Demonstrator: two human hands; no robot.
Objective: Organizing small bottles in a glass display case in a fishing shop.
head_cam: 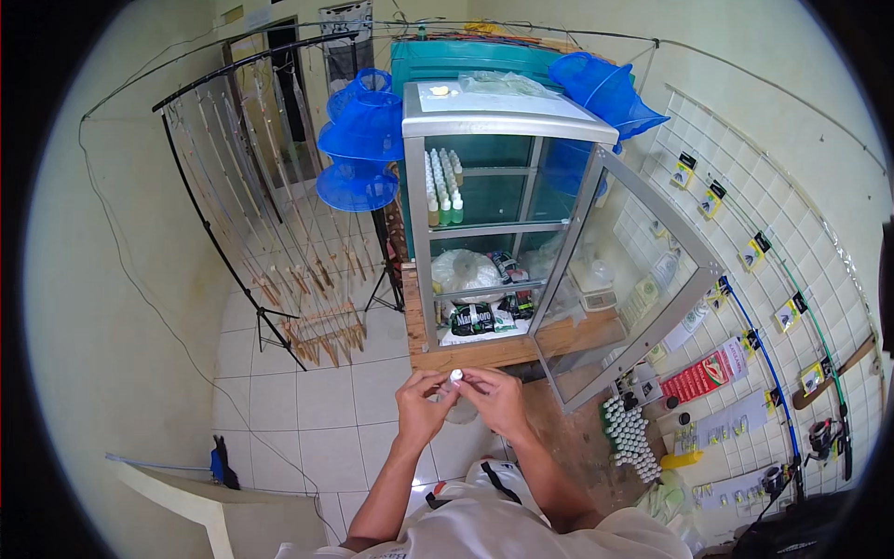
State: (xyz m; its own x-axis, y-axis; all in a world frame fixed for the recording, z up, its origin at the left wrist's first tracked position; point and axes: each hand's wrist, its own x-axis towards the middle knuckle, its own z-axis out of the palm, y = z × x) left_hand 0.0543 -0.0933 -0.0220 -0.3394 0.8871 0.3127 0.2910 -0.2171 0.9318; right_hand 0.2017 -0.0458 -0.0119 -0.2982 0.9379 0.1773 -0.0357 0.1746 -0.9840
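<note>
A small bottle with a white cap [456, 376] is held upright between my two hands, in front of an aluminium and glass cabinet [497, 229]. My left hand [424, 409] grips it from the left, thumb and fingers near the cap. On the other side, my right hand [494, 402] has its thumb and fingertips at the cap. The bottle's body is mostly hidden. Rows of small capped bottles [444, 189] stand on the cabinet's upper shelf, and plastic bags [466, 274] lie lower down.
The cabinet's glass door [628, 279] stands open to the right. Many white-capped bottles [632, 440] stand on the floor at right. A wire grid [761, 230] holds fishing tackle. Blue nets [360, 140] and a rack of fishing rods [251, 63] are at left. A scale [594, 297] stands beside the cabinet.
</note>
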